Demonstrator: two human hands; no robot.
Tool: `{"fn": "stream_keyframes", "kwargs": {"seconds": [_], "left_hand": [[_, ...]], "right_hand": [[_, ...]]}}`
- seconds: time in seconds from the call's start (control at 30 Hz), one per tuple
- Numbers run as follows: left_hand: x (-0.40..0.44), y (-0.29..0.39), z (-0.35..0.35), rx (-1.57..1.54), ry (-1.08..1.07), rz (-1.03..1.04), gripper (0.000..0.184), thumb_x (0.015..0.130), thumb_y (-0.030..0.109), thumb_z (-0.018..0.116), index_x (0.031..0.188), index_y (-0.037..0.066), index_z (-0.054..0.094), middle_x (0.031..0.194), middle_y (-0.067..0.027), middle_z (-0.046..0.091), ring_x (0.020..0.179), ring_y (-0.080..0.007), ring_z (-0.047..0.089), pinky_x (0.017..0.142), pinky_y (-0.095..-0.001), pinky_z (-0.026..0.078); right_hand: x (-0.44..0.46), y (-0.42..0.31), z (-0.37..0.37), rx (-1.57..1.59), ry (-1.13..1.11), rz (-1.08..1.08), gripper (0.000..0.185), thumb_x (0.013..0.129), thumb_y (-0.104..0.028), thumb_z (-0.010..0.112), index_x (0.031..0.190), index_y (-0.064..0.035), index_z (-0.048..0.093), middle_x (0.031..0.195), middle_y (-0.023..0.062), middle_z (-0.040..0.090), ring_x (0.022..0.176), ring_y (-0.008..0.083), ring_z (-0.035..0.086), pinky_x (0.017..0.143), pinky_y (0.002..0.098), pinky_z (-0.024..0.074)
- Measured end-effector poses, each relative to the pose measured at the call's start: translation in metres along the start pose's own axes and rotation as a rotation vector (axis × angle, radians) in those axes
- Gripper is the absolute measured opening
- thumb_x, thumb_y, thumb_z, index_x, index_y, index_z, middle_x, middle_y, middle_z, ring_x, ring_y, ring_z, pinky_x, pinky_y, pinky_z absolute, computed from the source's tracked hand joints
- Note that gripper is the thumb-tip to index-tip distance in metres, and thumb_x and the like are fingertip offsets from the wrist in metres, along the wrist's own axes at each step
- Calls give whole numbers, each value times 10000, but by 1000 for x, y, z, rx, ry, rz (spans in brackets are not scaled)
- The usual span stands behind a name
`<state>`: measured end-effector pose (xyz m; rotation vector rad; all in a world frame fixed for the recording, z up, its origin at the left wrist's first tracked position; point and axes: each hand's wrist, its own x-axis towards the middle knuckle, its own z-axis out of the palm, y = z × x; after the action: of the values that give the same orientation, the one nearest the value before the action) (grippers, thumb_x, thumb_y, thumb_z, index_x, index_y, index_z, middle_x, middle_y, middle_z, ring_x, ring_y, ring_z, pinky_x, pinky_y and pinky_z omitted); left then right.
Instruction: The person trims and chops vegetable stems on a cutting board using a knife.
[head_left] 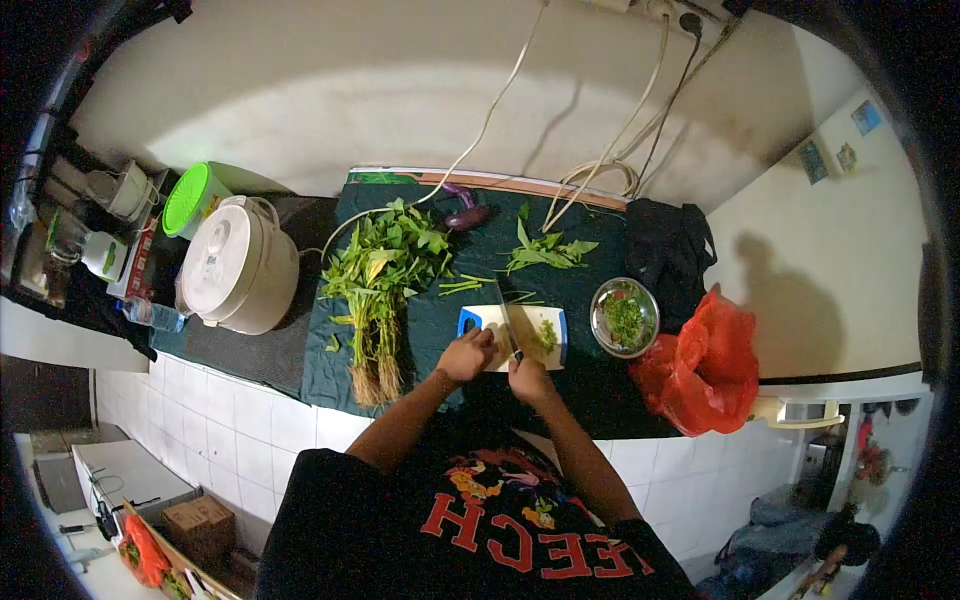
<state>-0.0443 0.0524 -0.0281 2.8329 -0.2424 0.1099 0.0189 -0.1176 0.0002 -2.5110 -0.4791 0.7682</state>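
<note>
My right hand [530, 378] is closed round the handle of a knife [508, 322], whose blade lies across the white cutting board [494, 314] with blue ends. On the board's left part rests my left hand [467, 355], its fingers curled close to the blade; what is under them is too small to make out. Chopped green pieces [547, 335] lie right of the blade. Cut green stalks [466, 285] are just beyond the board. A metal bowl [625, 318] of chopped greens stands to the right.
Leafy greens with roots [385, 270] lie left of the board. Loose leaves [550, 250] and eggplants [466, 212] are farther back. A rice cooker [240, 265] stands at the left. Right of the bowl are a red plastic bag [705, 365] and dark cloth [665, 250]. Cables hang behind.
</note>
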Motion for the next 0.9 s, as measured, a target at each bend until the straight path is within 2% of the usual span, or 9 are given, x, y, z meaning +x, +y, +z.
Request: {"fn": "stream_keyframes", "kwargs": {"seconds": [0.13,0.2,0.23,0.3,0.43,0.63,0.73,0.8,0.9], "left_hand": [[-2,2,0,-49,4,-16,315,829,167,575,1131,163,666,1064,-69,564,980,-265,558,816,-351,514],[-2,3,2,-114,42,-50,332,831,152,558,1146,156,664,1066,-60,575,1006,-254,558,835,-350,510],[-3,4,3,-112,44,-49,332,831,152,558,1146,156,664,1066,-60,575,1006,-254,558,835,-350,510],[-6,2,4,-78,75,-50,340,830,143,550,1150,155,664,1060,-51,586,1002,-246,575,834,-350,513],[-7,2,5,-72,41,-121,337,819,142,556,1137,152,664,1042,-41,594,975,-238,593,796,-347,529],[-10,5,3,-19,47,-79,332,809,131,548,1124,147,654,1066,-39,586,972,-235,601,718,-345,551],[-14,1,10,-49,-10,-94,337,807,123,544,1125,149,653,1094,-54,570,1015,-251,580,785,-357,536],[-22,-3,17,-29,42,-43,371,846,159,532,1202,203,625,1137,-83,540,1074,-280,541,878,-393,508],[-22,-3,10,-143,25,-71,344,875,182,536,1205,208,628,1153,-80,522,1098,-278,515,912,-391,486]], "right_hand": [[-10,18,33,88,160,-80,411,938,-300,503,842,78,633,822,319,623,807,485,620,740,532,495],[-11,18,30,-61,198,-271,389,941,-282,499,868,79,622,832,319,624,817,488,620,741,536,495],[-7,14,25,-61,200,-272,389,941,-282,499,868,79,622,832,319,624,817,488,620,741,536,495],[3,0,12,0,52,-36,363,943,-257,496,887,86,601,827,318,619,804,491,616,732,541,491],[-9,-2,7,48,31,-70,356,944,-252,489,895,86,592,824,306,622,786,495,610,738,542,489],[-14,12,15,89,155,-131,390,946,-288,469,916,77,604,884,309,633,866,494,608,797,535,486],[-12,-2,-4,34,28,-85,390,950,-288,469,921,78,598,886,325,620,874,496,600,790,542,477],[-11,-8,-5,39,-51,59,398,952,-295,469,897,74,606,888,327,619,875,488,605,792,538,479],[-9,13,27,67,26,-1,418,950,-304,474,896,86,616,903,325,625,893,471,615,809,527,487]]}}
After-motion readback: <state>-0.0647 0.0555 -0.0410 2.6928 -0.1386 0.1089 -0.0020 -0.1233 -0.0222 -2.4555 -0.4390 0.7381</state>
